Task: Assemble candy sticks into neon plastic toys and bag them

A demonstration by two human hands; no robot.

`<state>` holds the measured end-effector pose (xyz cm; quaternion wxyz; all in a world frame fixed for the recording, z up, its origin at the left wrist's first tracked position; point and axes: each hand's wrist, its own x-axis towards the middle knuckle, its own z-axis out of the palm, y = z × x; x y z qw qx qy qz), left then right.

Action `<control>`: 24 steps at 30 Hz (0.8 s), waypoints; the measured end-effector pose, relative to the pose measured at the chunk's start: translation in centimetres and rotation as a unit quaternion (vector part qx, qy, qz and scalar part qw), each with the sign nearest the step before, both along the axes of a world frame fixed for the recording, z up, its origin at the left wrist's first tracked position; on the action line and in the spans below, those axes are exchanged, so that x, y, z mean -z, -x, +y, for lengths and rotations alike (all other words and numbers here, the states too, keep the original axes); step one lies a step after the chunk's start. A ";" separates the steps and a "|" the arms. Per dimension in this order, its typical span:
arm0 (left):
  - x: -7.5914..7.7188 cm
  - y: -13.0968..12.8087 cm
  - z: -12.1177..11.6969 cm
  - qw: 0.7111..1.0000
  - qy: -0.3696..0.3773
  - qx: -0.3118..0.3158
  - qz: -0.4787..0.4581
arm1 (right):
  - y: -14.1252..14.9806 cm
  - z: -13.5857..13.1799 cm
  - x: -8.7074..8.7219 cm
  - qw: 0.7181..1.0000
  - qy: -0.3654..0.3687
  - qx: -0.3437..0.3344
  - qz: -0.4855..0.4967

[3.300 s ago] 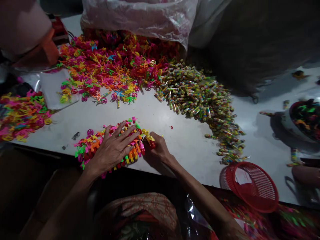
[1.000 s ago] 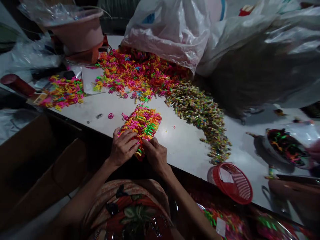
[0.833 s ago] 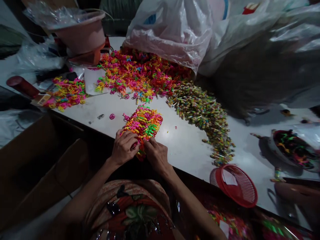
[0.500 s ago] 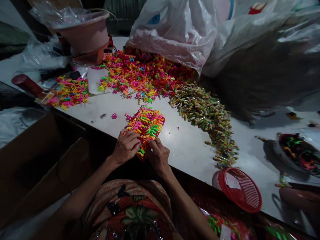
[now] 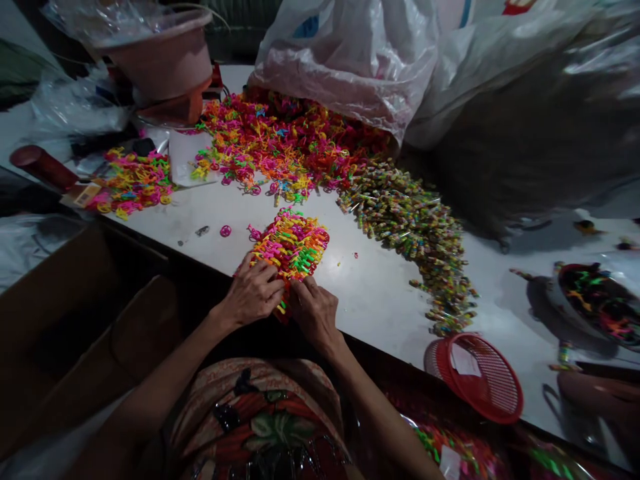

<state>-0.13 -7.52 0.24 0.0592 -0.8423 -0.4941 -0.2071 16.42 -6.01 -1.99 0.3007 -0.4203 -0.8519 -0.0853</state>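
While multicol. plastic bundle (image 5: 295, 243) sits at near edge of desk (image 5: 373, 290), L hand (image 5: 254, 290) & R hand (image 5: 317, 308) touch its near end, fingers (image 5: 273, 288) curled, can't tell what's gripped; loose pcs pile (image 5: 280, 137) behind, tube pile (image 5: 405, 210) + red basket (image 5: 504, 375) to R.

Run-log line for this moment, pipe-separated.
left hand: at near end of colourful plastic bundle | right hand: beside it, same end | grip: unclear | beyond bundle: loose plastic pieces | right side: red basket

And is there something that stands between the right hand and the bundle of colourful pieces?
Nothing visible does: the right hand is at the near end of the bundle, with the left hand just beside it. Their exact grip is hidden.
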 end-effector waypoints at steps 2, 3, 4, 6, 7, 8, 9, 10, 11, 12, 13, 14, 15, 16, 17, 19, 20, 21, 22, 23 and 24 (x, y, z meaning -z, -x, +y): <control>-0.2 -0.1 0.1 1.000 0.003 -0.001 0.012 | 0.0 0.0 -0.1 1.000 0.012 -0.003 -0.007; -0.2 -0.1 0.1 1.000 -0.003 -0.001 0.014 | -0.1 0.0 -0.1 1.000 0.019 -0.006 -0.012; -0.2 -0.2 0.1 1.000 -0.011 0.001 0.016 | -0.2 0.0 -0.2 0.999 0.028 -0.010 -0.018; 0.0 -0.2 0.2 1.000 -0.025 0.006 0.016 | -0.3 0.1 -0.5 0.998 0.045 -0.015 -0.031; 0.2 -0.2 0.2 0.999 -0.030 0.008 0.015 | -0.3 0.2 -0.6 0.998 0.053 -0.018 -0.038; 0.4 -0.3 0.3 0.999 -0.032 0.008 0.015 | -0.3 0.3 -0.8 0.997 0.061 -0.020 -0.044; 0.6 -0.3 0.3 0.999 -0.033 0.004 0.016 | -0.2 0.4 -0.9 0.996 0.069 -0.021 -0.051; 0.9 -0.4 0.4 0.999 -0.032 -0.003 0.017 | -0.2 0.5 -1.0 0.995 0.076 -0.021 -0.056; 1.1 -0.5 0.4 0.999 -0.031 -0.011 0.018 | -0.1 0.6 -1.1 0.995 0.081 -0.022 -0.061; 1.3 -0.7 0.3 0.999 -0.028 -0.020 0.021 | 0.0 0.7 -1.2 0.994 0.085 -0.023 -0.066; 1.4 -0.9 0.3 0.999 -0.024 -0.028 0.023 | 0.0 0.8 -1.2 0.994 0.087 -0.024 -0.068; 1.5 -1.0 0.2 0.999 -0.021 -0.033 0.026 | 0.0 0.9 -1.2 0.994 0.087 -0.027 -0.067; 1.4 -1.2 0.0 0.999 -0.020 -0.037 0.027 | 0.0 1.0 -1.2 0.994 0.087 -0.033 -0.065; 1.3 -1.3 -0.2 0.999 -0.020 -0.038 0.026 | -0.1 1.1 -1.1 0.994 0.087 -0.038 -0.058; 1.1 -1.2 -0.3 0.999 -0.022 -0.041 0.020 | -0.2 1.1 -1.0 0.994 0.089 -0.043 -0.045; 0.4 -0.7 -0.3 0.998 -0.031 -0.054 -0.009 | -0.8 0.8 -0.8 0.993 0.105 -0.058 0.006; 0.1 -0.1 -0.1 0.996 -0.032 -0.070 -0.033 | -1.2 0.5 -0.6 0.989 0.124 -0.066 0.045; -0.2 0.5 0.2 0.993 -0.027 -0.094 -0.060 | -1.6 0.2 -0.5 0.982 0.147 -0.069 0.093; -0.3 1.2 0.6 0.988 -0.009 -0.122 -0.089 | -2.1 -0.2 -0.3 0.972 0.175 -0.064 0.144; -0.3 1.8 1.2 0.981 0.024 -0.149 -0.118 | -2.5 -0.6 -0.2 0.958 0.204 -0.053 0.193; -0.2 2.3 1.7 0.973 0.071 -0.165 -0.145 | -2.9 -0.9 0.0 0.942 0.235 -0.034 0.237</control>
